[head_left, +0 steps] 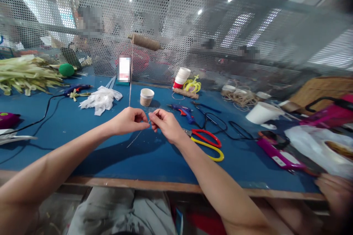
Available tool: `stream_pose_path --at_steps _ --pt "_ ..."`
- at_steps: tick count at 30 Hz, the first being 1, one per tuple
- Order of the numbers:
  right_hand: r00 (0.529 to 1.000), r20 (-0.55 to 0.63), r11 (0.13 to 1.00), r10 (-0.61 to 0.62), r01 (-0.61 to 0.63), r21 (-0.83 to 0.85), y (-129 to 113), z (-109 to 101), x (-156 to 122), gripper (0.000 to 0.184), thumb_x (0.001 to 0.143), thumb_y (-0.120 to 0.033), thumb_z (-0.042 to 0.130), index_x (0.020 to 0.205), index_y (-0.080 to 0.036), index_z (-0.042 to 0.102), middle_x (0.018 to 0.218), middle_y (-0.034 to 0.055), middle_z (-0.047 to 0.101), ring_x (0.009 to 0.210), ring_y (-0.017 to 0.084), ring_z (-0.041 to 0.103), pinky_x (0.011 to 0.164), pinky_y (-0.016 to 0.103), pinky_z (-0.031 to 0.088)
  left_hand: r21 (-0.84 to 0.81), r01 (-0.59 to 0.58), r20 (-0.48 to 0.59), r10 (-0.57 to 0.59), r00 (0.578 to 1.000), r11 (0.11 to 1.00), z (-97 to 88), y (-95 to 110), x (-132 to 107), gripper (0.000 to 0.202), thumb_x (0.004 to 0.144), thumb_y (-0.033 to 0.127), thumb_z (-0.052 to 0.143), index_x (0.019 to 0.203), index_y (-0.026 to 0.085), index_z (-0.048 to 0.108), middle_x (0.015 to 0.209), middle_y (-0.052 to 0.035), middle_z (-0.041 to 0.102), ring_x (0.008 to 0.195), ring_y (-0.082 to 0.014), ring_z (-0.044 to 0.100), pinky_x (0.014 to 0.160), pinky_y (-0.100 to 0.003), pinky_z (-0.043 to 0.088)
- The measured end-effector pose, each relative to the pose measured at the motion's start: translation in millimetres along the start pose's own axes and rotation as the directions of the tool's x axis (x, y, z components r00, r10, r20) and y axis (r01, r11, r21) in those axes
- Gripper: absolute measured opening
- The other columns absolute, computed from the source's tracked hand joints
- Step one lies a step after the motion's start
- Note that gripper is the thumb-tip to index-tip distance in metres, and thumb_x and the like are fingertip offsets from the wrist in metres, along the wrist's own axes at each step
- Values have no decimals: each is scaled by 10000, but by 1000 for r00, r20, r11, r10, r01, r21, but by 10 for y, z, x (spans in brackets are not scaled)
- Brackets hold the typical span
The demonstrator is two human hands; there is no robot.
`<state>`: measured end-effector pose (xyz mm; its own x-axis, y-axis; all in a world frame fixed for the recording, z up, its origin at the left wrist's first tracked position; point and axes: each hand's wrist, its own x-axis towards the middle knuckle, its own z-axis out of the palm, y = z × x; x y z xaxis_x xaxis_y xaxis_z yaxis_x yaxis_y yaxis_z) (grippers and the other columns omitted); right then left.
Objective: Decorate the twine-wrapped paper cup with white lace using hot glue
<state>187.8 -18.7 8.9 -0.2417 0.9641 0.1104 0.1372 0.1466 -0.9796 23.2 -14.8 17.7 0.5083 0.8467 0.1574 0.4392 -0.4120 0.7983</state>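
Note:
Both my hands meet above the middle of the blue table, fingertips almost touching. My left hand (131, 120) pinches a thin twine (130, 90), which runs up to a brown twine spool (145, 42) hung on the mesh panel. My right hand (164, 123) is closed in a pinch at the same spot, on the twine as well. A loose twine end (134, 139) dangles below the fingers. Just beyond the hands stands a small paper cup (146, 97). Scissors (206, 141) with one red and one yellow handle lie beside my right wrist.
White plastic strips (100, 99) and pale husks (27, 73) lie to the left. A blue glue gun (185, 113), pliers (206, 107) and a white roll (263, 113) sit to the right. Another person's hand (335, 191) rests at the right edge. A perforated metal panel (171, 14) stands behind.

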Motion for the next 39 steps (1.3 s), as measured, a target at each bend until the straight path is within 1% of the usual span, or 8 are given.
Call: stream_pose_path --at_steps 3,5,12,18,25,30,34,39 --pt "1000 -17 999 -10 10 -31 40 1 31 341 650 -466 646 661 -164 490 526 -49 502 448 73 477 418 206 390 -7 63 -82 -63 995 998 77 -12 42 193 674 314 557 608 137 517 516 37 462 473 -62 362 449 -198 271" --pt "1000 -25 999 -8 7 -32 57 -6 53 342 652 -467 645 653 -163 487 527 -47 500 453 74 480 419 205 393 -31 90 -89 -92 992 995 97 -9 81 187 664 298 563 584 138 507 503 43 453 469 -59 354 446 -197 263" --pt "992 129 999 -10 4 45 34 -66 113 324 665 -450 643 691 -163 494 537 -40 540 470 80 516 471 225 442 -276 109 59 -96 994 955 16 -12 155 241 646 337 601 577 126 509 550 32 513 540 -68 437 531 -207 336" --pt "998 55 990 29 -21 -138 20 -26 194 262 749 -348 595 615 -161 470 451 -53 491 388 55 459 393 184 397 -263 98 -14 -106 994 960 42 -114 126 231 673 336 577 615 119 522 548 39 465 517 -53 359 487 -200 258" --pt "998 16 985 62 -58 -164 14 11 234 254 761 -280 595 583 -160 458 451 -51 478 372 47 445 354 162 369 -147 166 91 -154 984 975 -77 -69 193 211 667 326 567 643 117 553 540 45 445 492 -51 315 470 -208 215" --pt "999 -9 975 38 -39 -220 -12 -1 267 255 777 -272 571 583 -161 449 458 -44 474 376 52 441 339 162 347 -105 135 -11 -137 991 985 -38 -33 251 209 637 301 586 553 132 496 489 59 388 475 -51 301 470 -215 219" --pt "1000 -14 990 2 -4 -140 24 -2 245 266 765 -356 568 623 -161 457 481 -44 479 410 55 446 375 170 369 -194 106 -44 -116 992 975 32 -73 238 220 660 312 569 562 127 500 515 47 428 496 -55 341 493 -215 244" --pt "994 102 999 -49 47 17 134 -15 199 299 694 -435 610 704 -158 496 578 -32 521 499 70 487 440 193 416 -306 115 -21 -127 992 945 78 -192 190 232 642 340 594 600 117 546 561 26 504 530 -67 401 527 -219 278"
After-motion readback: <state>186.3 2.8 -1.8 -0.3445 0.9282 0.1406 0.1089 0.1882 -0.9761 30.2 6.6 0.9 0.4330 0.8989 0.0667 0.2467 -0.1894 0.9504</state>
